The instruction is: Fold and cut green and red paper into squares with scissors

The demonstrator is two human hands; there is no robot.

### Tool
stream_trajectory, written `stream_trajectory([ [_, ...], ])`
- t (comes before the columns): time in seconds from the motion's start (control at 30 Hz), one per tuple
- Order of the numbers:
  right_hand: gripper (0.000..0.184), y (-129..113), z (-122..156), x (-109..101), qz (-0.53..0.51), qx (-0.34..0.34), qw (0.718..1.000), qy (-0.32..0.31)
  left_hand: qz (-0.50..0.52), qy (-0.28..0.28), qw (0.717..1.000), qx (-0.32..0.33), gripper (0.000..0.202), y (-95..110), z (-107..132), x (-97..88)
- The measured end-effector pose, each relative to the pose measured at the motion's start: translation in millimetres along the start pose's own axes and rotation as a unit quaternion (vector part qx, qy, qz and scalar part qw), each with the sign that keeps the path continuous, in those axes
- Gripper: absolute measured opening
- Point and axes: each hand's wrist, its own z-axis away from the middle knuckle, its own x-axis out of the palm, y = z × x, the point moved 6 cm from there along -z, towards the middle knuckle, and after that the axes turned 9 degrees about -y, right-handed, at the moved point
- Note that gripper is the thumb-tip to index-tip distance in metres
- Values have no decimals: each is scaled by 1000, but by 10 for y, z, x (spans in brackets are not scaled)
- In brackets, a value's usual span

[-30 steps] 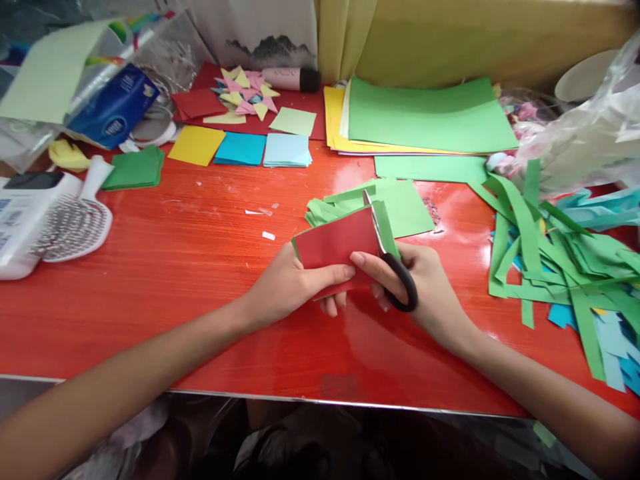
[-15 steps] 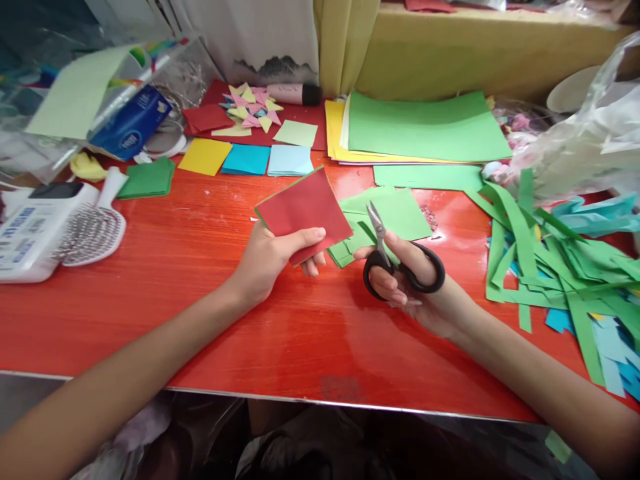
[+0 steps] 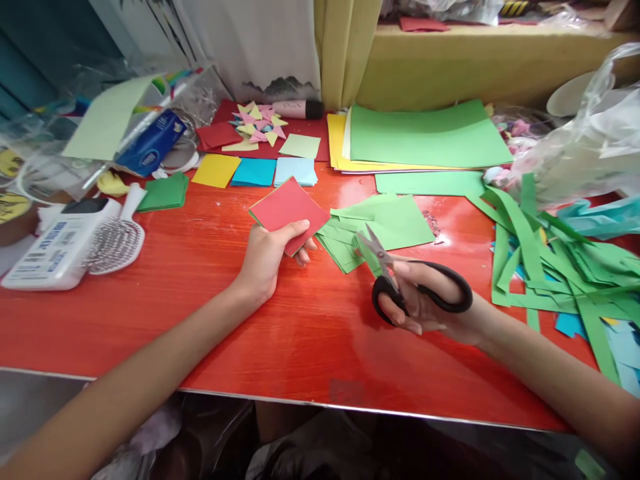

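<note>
My left hand (image 3: pixel 267 257) pinches a red paper square (image 3: pixel 287 210) by its near corner, holding it just above the red table (image 3: pixel 200 313), left of a pile of green squares (image 3: pixel 373 227). My right hand (image 3: pixel 425 307) has its fingers through the black handles of a pair of scissors (image 3: pixel 400 277); the blades point up and left over the green pile and look nearly closed.
Small stacks of yellow, blue, pale blue and green squares (image 3: pixel 255 171) lie at the back, with a folded paper star (image 3: pixel 257 125). Large green and yellow sheets (image 3: pixel 425 137) sit behind. Green strips (image 3: pixel 545 260) heap at right. A hairbrush (image 3: pixel 115 237) and white device (image 3: pixel 55 250) rest at left.
The scissors have come off the red paper. My left hand carried the red square away to the left and back; my right hand drew the scissors right and toward me.
</note>
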Motion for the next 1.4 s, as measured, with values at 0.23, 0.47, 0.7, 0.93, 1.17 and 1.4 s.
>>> stream_trajectory([
  [0.23, 101, -200, 133, -230, 401, -55, 882, 240, 3, 11, 1000, -4, 17, -17, 0, -32],
  [0.47, 67, -99, 59, -85, 598, -111, 783, 134, 12, 9, 1000, 11, 16, -13, 5, -23],
  [0.7, 37, -290, 118, -71, 565, -182, 778, 205, -57, -76, 995, 18, 24, 65, 110, 159],
  [0.93, 30, -51, 28, -39, 193, -141, 959, 155, -133, -299, 944, -38, 23, -48, 345, 478],
  [1.17, 28, -52, 59, -131, 154, -150, 948, 235, -110, -227, 966, -50, 29, -96, 232, 382],
  [1.4, 22, -159, 91, -261, 168, -166, 941, 244, -87, -176, 981, -12, 20, -88, 100, 278],
])
